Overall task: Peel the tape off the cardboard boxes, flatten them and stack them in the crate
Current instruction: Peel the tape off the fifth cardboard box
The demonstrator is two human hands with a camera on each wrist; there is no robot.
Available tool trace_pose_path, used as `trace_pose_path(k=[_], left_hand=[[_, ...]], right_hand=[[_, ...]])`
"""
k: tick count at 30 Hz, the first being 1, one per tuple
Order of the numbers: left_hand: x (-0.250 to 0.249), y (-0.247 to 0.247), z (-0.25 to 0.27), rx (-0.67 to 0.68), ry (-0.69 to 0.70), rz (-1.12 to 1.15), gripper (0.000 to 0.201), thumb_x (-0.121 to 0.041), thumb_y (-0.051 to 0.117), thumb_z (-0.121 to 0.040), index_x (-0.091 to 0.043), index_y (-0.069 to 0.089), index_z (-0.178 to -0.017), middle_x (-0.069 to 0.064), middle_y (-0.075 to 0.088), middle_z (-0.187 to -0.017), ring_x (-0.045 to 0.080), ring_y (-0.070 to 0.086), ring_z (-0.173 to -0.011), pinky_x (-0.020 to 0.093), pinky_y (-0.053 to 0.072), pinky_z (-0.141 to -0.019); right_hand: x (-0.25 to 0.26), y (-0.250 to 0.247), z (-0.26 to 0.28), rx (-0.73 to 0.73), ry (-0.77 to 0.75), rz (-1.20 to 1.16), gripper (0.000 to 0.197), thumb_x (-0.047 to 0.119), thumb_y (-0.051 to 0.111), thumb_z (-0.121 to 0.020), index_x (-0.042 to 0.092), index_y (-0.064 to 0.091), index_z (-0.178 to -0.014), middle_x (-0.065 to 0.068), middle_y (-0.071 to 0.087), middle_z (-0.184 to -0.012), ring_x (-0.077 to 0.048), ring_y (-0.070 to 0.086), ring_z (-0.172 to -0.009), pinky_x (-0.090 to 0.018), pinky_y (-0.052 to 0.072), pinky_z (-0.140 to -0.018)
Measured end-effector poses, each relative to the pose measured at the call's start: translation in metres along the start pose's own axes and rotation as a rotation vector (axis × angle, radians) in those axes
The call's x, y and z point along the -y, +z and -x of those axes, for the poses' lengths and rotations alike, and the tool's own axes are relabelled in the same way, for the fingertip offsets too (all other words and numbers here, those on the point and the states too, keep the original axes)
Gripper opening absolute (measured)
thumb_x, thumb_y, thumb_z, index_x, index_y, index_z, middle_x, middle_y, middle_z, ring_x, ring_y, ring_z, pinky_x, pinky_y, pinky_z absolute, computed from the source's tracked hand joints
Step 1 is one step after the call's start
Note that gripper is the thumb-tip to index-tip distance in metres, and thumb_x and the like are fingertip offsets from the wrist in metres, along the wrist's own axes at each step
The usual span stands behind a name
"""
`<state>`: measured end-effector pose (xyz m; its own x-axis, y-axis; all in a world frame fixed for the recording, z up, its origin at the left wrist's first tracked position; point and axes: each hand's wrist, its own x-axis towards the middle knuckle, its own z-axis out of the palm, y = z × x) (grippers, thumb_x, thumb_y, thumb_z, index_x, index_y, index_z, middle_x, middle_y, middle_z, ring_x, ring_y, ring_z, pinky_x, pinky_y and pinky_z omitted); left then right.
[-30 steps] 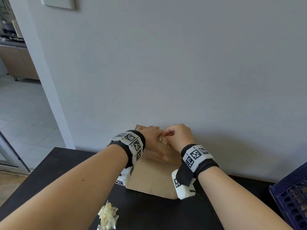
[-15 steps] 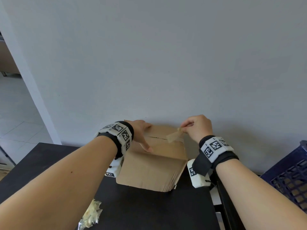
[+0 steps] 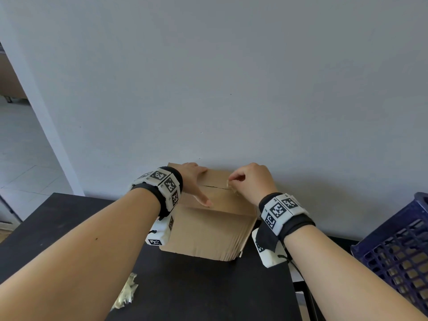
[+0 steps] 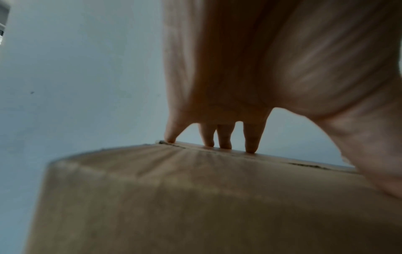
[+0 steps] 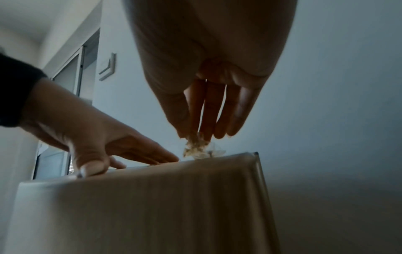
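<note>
A brown cardboard box [image 3: 208, 230] stands on the black table against the wall, with a dark seam running across its top. My left hand [image 3: 194, 181] lies flat on the top's left part, its straight fingers [image 4: 250, 142] pressing down. My right hand [image 3: 249, 179] hovers over the seam's right end and pinches a crumpled strip of clear tape [image 5: 195, 147] between thumb and fingertips. The tape's lower end still touches the box [image 5: 141, 206] top near its right edge.
A dark blue lattice crate [image 3: 398, 249] stands at the right, beyond the table's edge. A crumpled wad of peeled tape [image 3: 126, 290] lies on the black table [image 3: 196, 288] near my left forearm. The grey wall rises right behind the box. A doorway opens at the left.
My right hand pulled the tape strip rightward off the seam, then came back down close to the box top. My left hand slid left and kept pressing the box.
</note>
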<state>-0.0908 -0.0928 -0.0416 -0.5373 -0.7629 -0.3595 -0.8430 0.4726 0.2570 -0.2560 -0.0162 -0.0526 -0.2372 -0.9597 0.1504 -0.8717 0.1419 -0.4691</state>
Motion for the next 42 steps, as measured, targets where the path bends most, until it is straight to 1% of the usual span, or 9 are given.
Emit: trace_pose_path(k=[3, 7, 10, 13, 18, 20, 23, 31, 42], left_hand=[[0.000, 0.000, 0.001, -0.006, 0.005, 0.017, 0.108, -0.053, 0.078, -0.066, -0.024, 0.017, -0.150, -0.002, 0.021, -0.154, 0.019, 0.021, -0.142, 0.038, 0.022, -0.114], [0.000, 0.000, 0.002, -0.011, 0.003, 0.023, 0.108, -0.053, 0.078, -0.066, -0.024, 0.017, -0.150, -0.002, 0.020, -0.155, 0.019, 0.020, -0.143, 0.038, 0.021, -0.114], [0.000, 0.000, 0.003, -0.003, -0.005, 0.023, 0.108, -0.052, 0.078, -0.067, -0.025, 0.016, -0.151, -0.003, 0.019, -0.155, 0.019, 0.020, -0.143, 0.037, 0.021, -0.114], [-0.001, -0.001, 0.003, 0.018, -0.024, -0.020, 0.108, -0.058, 0.076, -0.065, -0.025, 0.018, -0.150, -0.004, 0.024, -0.153, 0.020, 0.026, -0.140, 0.040, 0.025, -0.113], [-0.030, 0.002, -0.004, 0.012, 0.073, -0.003, 0.107, -0.058, 0.073, -0.069, -0.022, 0.013, -0.151, -0.003, 0.011, -0.158, 0.015, 0.012, -0.145, 0.038, 0.016, -0.117], [-0.048, 0.007, -0.009, 0.053, 0.125, 0.021, 0.103, -0.053, 0.074, -0.071, -0.024, 0.017, -0.151, -0.003, 0.014, -0.157, 0.016, 0.018, -0.144, 0.035, 0.021, -0.114], [-0.065, 0.007, -0.017, 0.072, 0.123, -0.027, 0.096, -0.049, 0.077, -0.070, -0.025, 0.026, -0.147, -0.001, 0.030, -0.149, 0.020, 0.034, -0.135, 0.037, 0.033, -0.108], [-0.070, 0.001, -0.031, 0.148, 0.035, -0.126, 0.116, -0.056, 0.081, -0.059, -0.034, 0.011, -0.150, -0.005, 0.019, -0.151, 0.027, 0.033, -0.136, 0.048, 0.036, -0.107], [-0.070, 0.003, -0.032, 0.146, 0.029, -0.138, 0.118, -0.057, 0.081, -0.058, -0.035, 0.010, -0.150, -0.005, 0.017, -0.152, 0.028, 0.033, -0.136, 0.049, 0.037, -0.107]], right_hand=[[0.000, 0.000, 0.002, 0.072, 0.007, 0.002, 0.021, 0.032, 0.069, -0.080, 0.021, 0.074, -0.097, 0.008, 0.070, -0.097, -0.011, 0.061, -0.095, -0.023, 0.044, -0.081], [-0.011, 0.001, 0.002, 0.130, -0.009, 0.025, 0.043, 0.026, 0.075, -0.076, 0.023, 0.066, -0.118, 0.005, 0.067, -0.106, -0.011, 0.059, -0.097, -0.019, 0.041, -0.086], [-0.018, 0.004, 0.001, 0.054, 0.023, -0.041, 0.028, 0.019, 0.077, -0.074, 0.022, 0.073, -0.101, 0.006, 0.066, -0.085, -0.008, 0.058, -0.079, -0.020, 0.046, -0.082], [-0.019, 0.005, 0.000, 0.009, 0.045, -0.075, 0.016, 0.013, 0.074, -0.074, 0.020, 0.075, -0.089, 0.003, 0.071, -0.084, -0.011, 0.062, -0.080, -0.024, 0.049, -0.085], [-0.024, 0.005, -0.003, -0.021, 0.104, -0.227, 0.013, 0.006, 0.071, -0.078, 0.017, 0.076, -0.084, 0.007, 0.065, -0.071, -0.004, 0.058, -0.068, -0.009, 0.043, -0.066], [-0.028, 0.003, -0.004, -0.030, 0.128, -0.270, 0.013, 0.005, 0.070, -0.078, 0.016, 0.076, -0.084, 0.010, 0.062, -0.066, -0.003, 0.057, -0.066, -0.006, 0.041, -0.062], [-0.038, -0.004, -0.005, -0.067, 0.174, -0.303, 0.015, 0.004, 0.070, -0.077, 0.016, 0.076, -0.084, 0.005, 0.064, -0.069, -0.006, 0.059, -0.069, -0.009, 0.042, -0.064], [-0.071, -0.019, 0.003, -0.231, 0.282, -0.353, 0.011, 0.006, 0.072, -0.077, 0.014, 0.077, -0.082, -0.006, 0.073, -0.081, -0.013, 0.063, -0.075, -0.030, 0.052, -0.084], [-0.093, -0.032, 0.003, -0.361, 0.404, -0.302, 0.006, 0.024, 0.075, -0.078, 0.018, 0.076, -0.080, -0.005, 0.074, -0.083, -0.021, 0.067, -0.083, -0.026, 0.051, -0.078]])
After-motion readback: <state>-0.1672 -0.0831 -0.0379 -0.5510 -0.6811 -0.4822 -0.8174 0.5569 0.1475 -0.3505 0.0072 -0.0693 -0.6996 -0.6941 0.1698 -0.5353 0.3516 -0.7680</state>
